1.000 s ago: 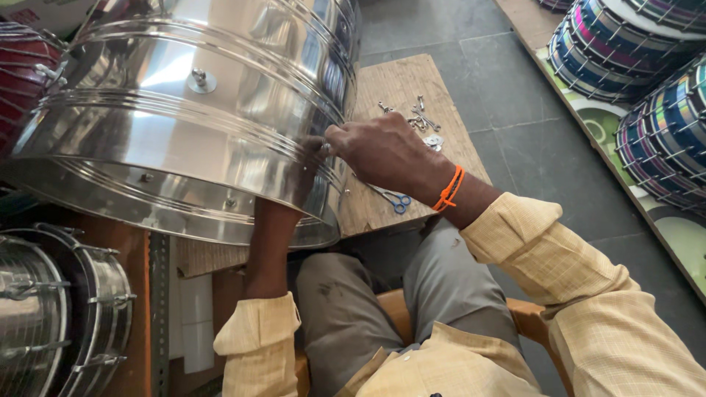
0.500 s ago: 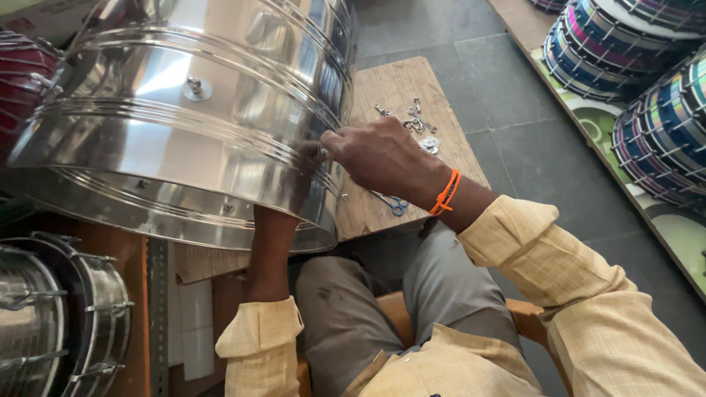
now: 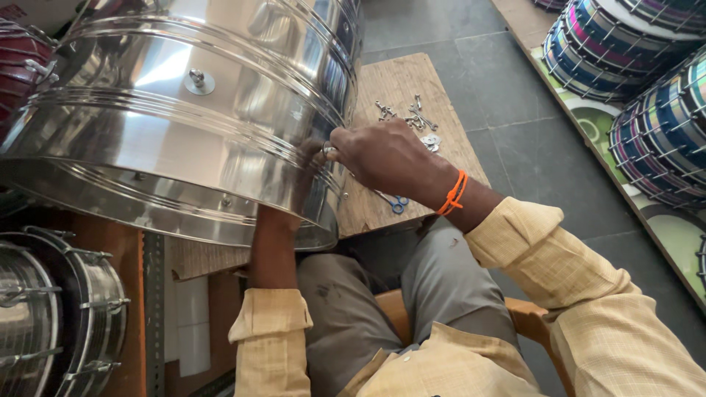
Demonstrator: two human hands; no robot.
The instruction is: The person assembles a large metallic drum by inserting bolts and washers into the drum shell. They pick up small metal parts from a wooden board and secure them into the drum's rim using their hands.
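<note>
Shiny steel drum shell [image 3: 184, 125], big cylinder on its side, rests w/ its lower rim over the person's lap and the edge of the low wooden board [image 3: 412, 132]. Right hand [image 3: 386, 158] pinches a small metal fitting [image 3: 330, 151] against the shell wall, fingers closed on it. Left hand is up inside the shell, only forearm [image 3: 272, 246] shows; grip can't be told. Risks: fitting could slip from the pinch; round shell may roll if unsteadied. Room: tight on the left by finished metal drums [image 3: 51, 316]; loose small metal screws [image 3: 412, 117] and blue-handled pliers [image 3: 393, 202] lie just beyond the right hand; grey floor [image 3: 529, 147] open further right.
</note>
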